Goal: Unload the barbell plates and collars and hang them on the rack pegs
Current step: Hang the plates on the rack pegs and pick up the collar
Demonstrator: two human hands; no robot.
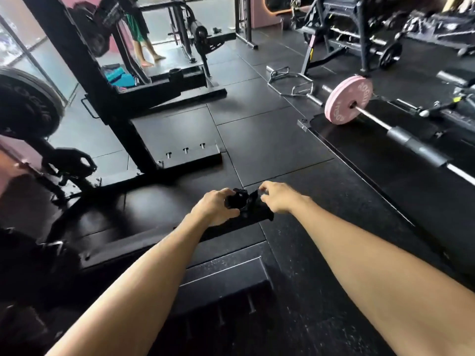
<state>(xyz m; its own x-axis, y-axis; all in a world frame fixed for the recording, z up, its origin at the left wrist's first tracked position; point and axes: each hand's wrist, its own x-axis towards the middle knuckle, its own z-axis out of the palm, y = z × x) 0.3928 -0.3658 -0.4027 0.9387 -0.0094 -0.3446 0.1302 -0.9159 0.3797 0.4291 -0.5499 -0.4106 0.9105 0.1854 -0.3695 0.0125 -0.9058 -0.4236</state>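
Two hands meet over one black collar (240, 199): left hand (217, 206) fingers curl around it, right hand (276, 197) fingertips pinch its edge (blurred).

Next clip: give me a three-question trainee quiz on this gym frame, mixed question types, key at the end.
1. True or false: both hands are on the black collar.
2. Which colour is the plate on the barbell lying on the floor? A) pink B) green C) yellow
3. Fill in: the big black plate hangs at the frame's ____ edge.

Key: 1 true, left hand grips it and right hand pinches it; 2 A; 3 left.
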